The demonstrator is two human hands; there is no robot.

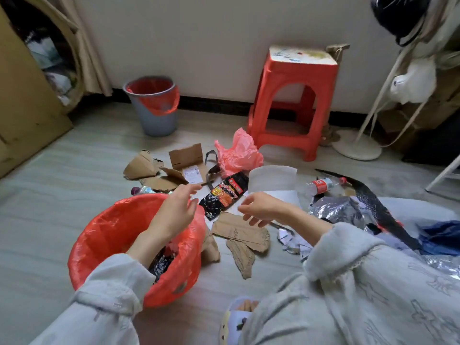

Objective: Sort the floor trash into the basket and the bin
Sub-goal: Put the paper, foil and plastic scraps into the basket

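A basket lined with a red bag [104,235] sits on the floor at the lower left, with dark foil wrappers inside. My left hand [176,212] hovers over its far rim, fingers apart and empty. My right hand [258,209] hangs above torn cardboard pieces [241,232], fingers loosely curled, nothing in it. A black snack wrapper [224,195] lies between the hands. A grey bin with a red liner [154,105] stands by the far wall. More cardboard [174,168], a pink plastic bag [239,153], white paper [272,181] and a plastic bottle [321,186] lie scattered.
A red plastic stool [293,100] stands against the wall. A white fan base [356,145] is at the right. Silver foil packaging [336,210] and a black strip lie by my right knee. A large cardboard panel [25,115] leans at the left. My slipper [236,317] shows below.
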